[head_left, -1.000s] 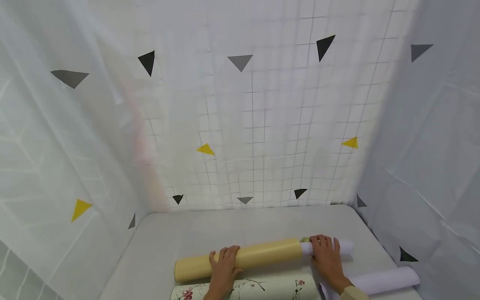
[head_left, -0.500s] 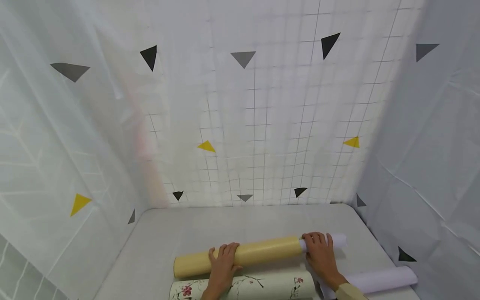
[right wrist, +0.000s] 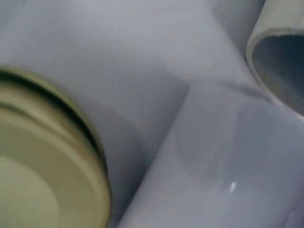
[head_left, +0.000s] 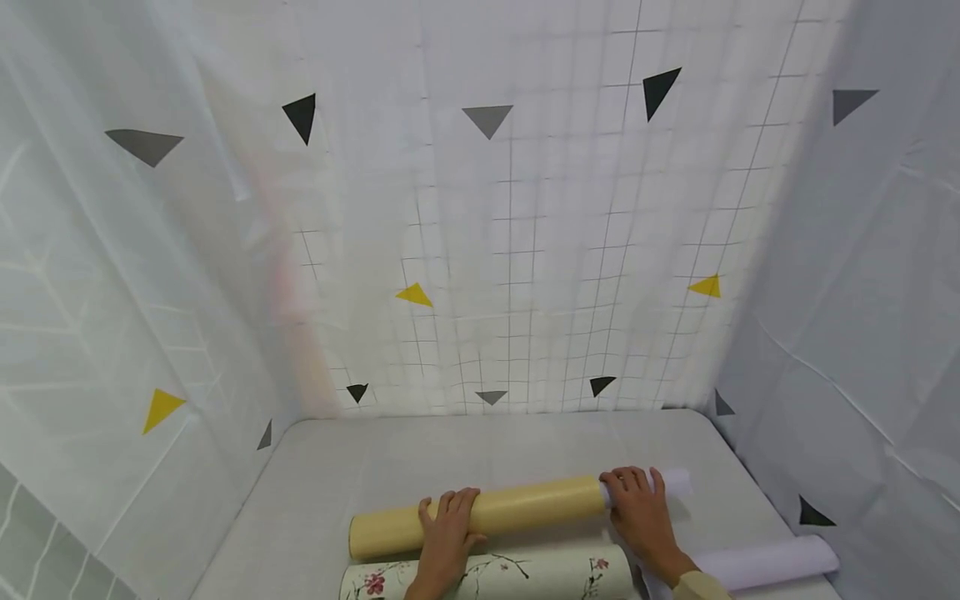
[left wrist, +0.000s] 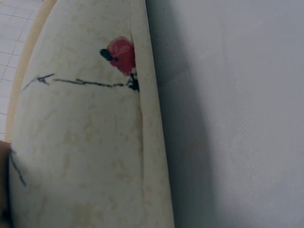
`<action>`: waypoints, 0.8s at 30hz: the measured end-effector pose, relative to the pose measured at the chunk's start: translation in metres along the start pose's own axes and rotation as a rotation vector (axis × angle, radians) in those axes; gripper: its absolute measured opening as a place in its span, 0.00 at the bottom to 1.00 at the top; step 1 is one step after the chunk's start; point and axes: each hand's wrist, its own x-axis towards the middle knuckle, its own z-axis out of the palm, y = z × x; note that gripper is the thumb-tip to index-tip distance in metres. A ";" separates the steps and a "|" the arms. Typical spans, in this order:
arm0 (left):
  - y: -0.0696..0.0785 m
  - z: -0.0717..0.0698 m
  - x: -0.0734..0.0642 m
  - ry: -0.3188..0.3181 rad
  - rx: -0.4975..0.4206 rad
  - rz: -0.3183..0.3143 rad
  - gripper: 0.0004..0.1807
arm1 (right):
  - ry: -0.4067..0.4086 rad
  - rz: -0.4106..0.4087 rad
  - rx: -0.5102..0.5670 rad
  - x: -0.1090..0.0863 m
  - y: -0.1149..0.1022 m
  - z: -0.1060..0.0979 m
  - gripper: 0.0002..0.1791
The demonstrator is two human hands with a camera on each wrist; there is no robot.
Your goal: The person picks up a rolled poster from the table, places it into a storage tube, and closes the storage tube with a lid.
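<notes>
the table (head_left: 525, 446) is pale grey, with rounded far corners. on it lie a cream roll (head_left: 555, 571) printed with red blossoms and, just right of that, a pale lilac roll (head_left: 772, 562); a yellow tube (head_left: 540, 504) lies behind the cream one.

Tube (head_left: 540, 505): matte yellow, smooth, long cylinder, low in head view toward 6 o'clock. Lies nearly level, axis roughly 9 to 3, 3 o'clock end slightly higher. Left hand (head_left: 447, 540) curls over it, off-centre toward 9. Roll (head_left: 678, 482): pale lilac-white, thinner, meets tube's 3 o'clock end, roughly in line with it; depth inside hidden. Right hand (head_left: 641, 515) grips roll close to that end, covering most of its middle; far tip pokes out toward 3. Roll's tip slightly blurred.
</notes>
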 end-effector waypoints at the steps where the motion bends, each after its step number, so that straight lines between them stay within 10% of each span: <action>1: -0.001 0.000 0.000 0.000 0.001 0.002 0.39 | -0.003 0.002 0.005 0.000 -0.001 0.002 0.30; 24: 0.005 -0.005 -0.002 -0.046 -0.049 -0.036 0.39 | 0.031 0.077 -0.088 -0.011 0.026 -0.004 0.41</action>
